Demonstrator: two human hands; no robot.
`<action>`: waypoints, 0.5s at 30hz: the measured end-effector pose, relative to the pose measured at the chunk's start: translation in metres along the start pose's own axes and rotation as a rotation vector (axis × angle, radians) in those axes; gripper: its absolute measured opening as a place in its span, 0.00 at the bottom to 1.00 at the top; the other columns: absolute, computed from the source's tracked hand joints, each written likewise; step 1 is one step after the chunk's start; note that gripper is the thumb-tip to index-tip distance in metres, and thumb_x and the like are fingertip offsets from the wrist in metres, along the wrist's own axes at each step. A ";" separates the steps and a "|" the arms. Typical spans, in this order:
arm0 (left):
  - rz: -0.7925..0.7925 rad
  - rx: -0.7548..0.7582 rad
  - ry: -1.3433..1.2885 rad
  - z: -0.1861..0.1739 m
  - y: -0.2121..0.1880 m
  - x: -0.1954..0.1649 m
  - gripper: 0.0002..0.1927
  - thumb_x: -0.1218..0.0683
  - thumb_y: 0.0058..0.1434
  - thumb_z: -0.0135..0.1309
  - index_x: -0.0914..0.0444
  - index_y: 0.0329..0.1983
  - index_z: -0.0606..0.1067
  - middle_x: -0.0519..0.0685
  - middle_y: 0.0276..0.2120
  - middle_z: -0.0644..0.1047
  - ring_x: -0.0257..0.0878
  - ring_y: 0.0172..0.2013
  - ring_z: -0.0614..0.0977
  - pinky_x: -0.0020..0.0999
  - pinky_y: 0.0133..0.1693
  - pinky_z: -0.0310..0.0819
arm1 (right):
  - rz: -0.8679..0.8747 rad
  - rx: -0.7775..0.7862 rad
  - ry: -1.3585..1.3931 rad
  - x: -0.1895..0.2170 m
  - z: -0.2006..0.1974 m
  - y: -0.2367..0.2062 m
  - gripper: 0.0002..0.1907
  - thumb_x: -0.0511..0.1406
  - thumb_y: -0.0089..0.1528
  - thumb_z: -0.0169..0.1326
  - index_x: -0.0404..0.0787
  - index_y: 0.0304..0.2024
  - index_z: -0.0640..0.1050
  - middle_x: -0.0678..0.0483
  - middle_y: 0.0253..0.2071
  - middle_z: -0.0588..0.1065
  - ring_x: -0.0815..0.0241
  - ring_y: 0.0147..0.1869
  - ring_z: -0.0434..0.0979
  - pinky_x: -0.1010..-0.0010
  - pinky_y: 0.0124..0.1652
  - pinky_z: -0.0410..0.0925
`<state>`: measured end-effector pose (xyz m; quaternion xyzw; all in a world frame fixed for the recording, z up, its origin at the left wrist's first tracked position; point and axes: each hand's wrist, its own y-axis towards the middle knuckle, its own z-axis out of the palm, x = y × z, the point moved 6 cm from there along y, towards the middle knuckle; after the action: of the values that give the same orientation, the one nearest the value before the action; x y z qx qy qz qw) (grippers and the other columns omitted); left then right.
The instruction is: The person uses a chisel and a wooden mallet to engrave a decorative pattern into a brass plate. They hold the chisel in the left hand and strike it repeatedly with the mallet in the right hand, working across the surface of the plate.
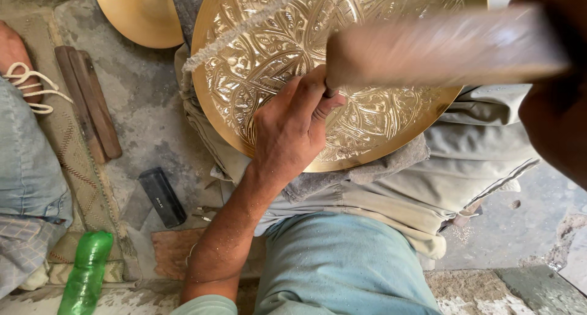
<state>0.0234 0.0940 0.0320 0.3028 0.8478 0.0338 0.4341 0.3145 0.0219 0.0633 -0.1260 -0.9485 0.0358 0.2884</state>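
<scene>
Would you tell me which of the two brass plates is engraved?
The large brass plate under the left hand; the smaller plate at top left is plain and smooth.

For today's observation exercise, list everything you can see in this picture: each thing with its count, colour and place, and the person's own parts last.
engraved tray: one, gold, on the lap at centre top
plain dish: one, gold, top left on the floor
cloth: one, grey, under the engraved tray
wooden sticks: two, brown, left on the floor
block: one, black, on the floor beside the forearm
bottle: one, green, bottom left
cord: one, white, far left
punch: one, dark, pinched upright on the tray
mallet: one, pale wood, blurred, above the tray
left hand: one, holds the punch
right hand: one, at the right edge, grips the mallet
</scene>
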 end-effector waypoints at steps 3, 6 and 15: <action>0.014 -0.003 -0.009 0.000 0.000 0.000 0.21 0.52 0.74 0.61 0.52 0.64 0.66 0.43 0.39 0.78 0.37 0.36 0.84 0.34 0.35 0.79 | -0.010 -0.014 0.001 0.002 0.001 -0.004 0.24 0.18 0.60 0.49 0.27 0.59 0.70 0.35 0.47 0.75 0.45 0.44 0.79 0.62 0.40 0.72; 0.027 0.007 0.008 0.002 0.000 0.002 0.21 0.52 0.73 0.61 0.53 0.64 0.66 0.43 0.40 0.78 0.37 0.36 0.84 0.34 0.35 0.79 | -0.030 -0.032 -0.009 0.007 0.001 -0.010 0.24 0.18 0.59 0.49 0.26 0.59 0.70 0.35 0.46 0.75 0.45 0.44 0.79 0.62 0.39 0.72; 0.015 0.048 0.047 0.005 0.000 0.003 0.18 0.50 0.73 0.59 0.53 0.62 0.70 0.43 0.36 0.78 0.35 0.34 0.83 0.34 0.32 0.79 | -0.224 -0.086 -0.218 0.063 -0.006 -0.030 0.26 0.16 0.56 0.49 0.25 0.58 0.69 0.34 0.44 0.75 0.45 0.41 0.80 0.63 0.37 0.73</action>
<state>0.0256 0.0949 0.0271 0.3184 0.8561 0.0236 0.4063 0.2606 0.0088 0.1059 -0.0271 -0.9829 -0.0239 0.1803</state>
